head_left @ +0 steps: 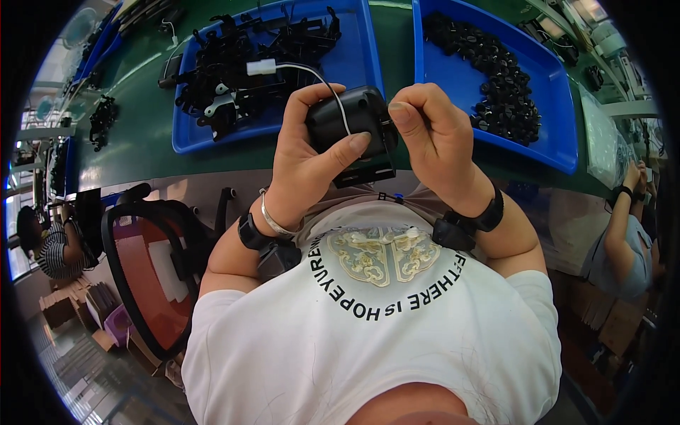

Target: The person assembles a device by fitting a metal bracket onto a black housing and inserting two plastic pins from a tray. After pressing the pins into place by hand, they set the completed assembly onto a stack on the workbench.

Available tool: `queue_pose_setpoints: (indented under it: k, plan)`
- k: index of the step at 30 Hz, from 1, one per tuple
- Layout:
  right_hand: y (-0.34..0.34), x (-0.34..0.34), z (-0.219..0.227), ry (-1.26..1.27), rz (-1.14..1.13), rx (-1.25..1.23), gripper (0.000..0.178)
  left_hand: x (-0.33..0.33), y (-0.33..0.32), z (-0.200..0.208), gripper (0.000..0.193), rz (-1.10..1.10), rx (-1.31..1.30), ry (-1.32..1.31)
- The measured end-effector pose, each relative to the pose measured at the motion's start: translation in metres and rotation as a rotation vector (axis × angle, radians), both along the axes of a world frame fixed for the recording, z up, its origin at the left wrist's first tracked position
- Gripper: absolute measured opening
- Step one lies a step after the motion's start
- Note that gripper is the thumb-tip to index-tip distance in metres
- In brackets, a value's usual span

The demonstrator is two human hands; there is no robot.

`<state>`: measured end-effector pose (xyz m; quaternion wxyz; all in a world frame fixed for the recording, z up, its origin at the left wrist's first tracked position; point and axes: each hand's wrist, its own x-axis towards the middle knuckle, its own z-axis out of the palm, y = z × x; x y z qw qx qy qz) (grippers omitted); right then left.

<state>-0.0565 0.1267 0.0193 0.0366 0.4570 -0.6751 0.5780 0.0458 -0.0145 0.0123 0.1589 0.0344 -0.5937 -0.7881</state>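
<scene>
My left hand grips a rounded black plastic housing above the table's near edge. A thin white cable runs from under my thumb over the housing and ends in a white connector that hangs free. Along the lower side of the housing sits a flat black bracket. My right hand is closed in a pinch at the housing's right side, by a small dark fitting there. Whatever lies between those fingertips is hidden.
A blue tray of black brackets lies behind my left hand. Another blue tray holds many small black knob-like parts. Clear plastic bags lie at the right. An office chair stands left; co-workers sit on both sides.
</scene>
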Motion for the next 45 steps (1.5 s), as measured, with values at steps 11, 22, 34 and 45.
queue_pose_setpoints:
  k: [11,22,34,45]
  plan:
    - [0.013,-0.007,0.012,0.095,0.083,0.339,0.014,0.001,-0.007,-0.005,0.054,0.048,-0.128,0.062]
    - [0.003,0.0,0.006,0.027,0.069,0.115,0.011,0.004,-0.005,-0.006,0.054,0.034,-0.009,-0.01]
    - [0.007,-0.005,0.007,0.24,0.054,0.131,0.022,0.003,-0.008,-0.006,0.053,0.028,0.043,-0.032]
    - [0.008,-0.005,0.009,0.291,0.045,0.221,0.014,0.005,-0.008,-0.006,0.055,0.022,-0.09,0.015]
